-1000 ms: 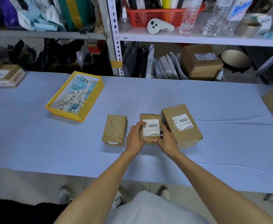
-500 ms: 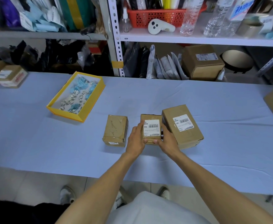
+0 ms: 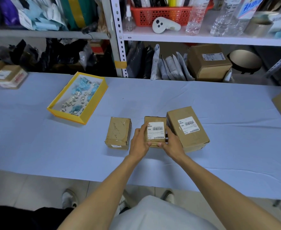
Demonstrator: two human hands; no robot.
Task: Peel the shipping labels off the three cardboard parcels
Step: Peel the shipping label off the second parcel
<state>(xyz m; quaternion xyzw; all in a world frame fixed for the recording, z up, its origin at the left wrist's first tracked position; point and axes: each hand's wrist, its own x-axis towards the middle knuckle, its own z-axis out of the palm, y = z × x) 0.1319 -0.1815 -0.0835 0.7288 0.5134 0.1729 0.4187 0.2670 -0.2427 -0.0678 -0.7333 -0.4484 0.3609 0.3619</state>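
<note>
From the head camera, three cardboard parcels sit in a row on a table (image 3: 153,97) covered in pale blue cloth. The middle parcel (image 3: 154,119) is clasped from both sides: the left hand (image 3: 139,143) wraps its left edge with the fingers curled along the side and the thumb on the near face, and the right hand (image 3: 173,143) grips its right edge the same way, thumb tips nearly meeting at the front. Its white label (image 3: 156,130) is on top, flat as far as the angle lets me judge. The right parcel (image 3: 186,130), the largest, stands just beside the right hand and carries its own label (image 3: 188,125). The left parcel (image 3: 119,132) lies a little apart, its top bare and scuffed, with a small sticker (image 3: 117,146) on its near face. Farther left on the table is a yellow tray (image 3: 66,116) of small blue and white bits.
</note>
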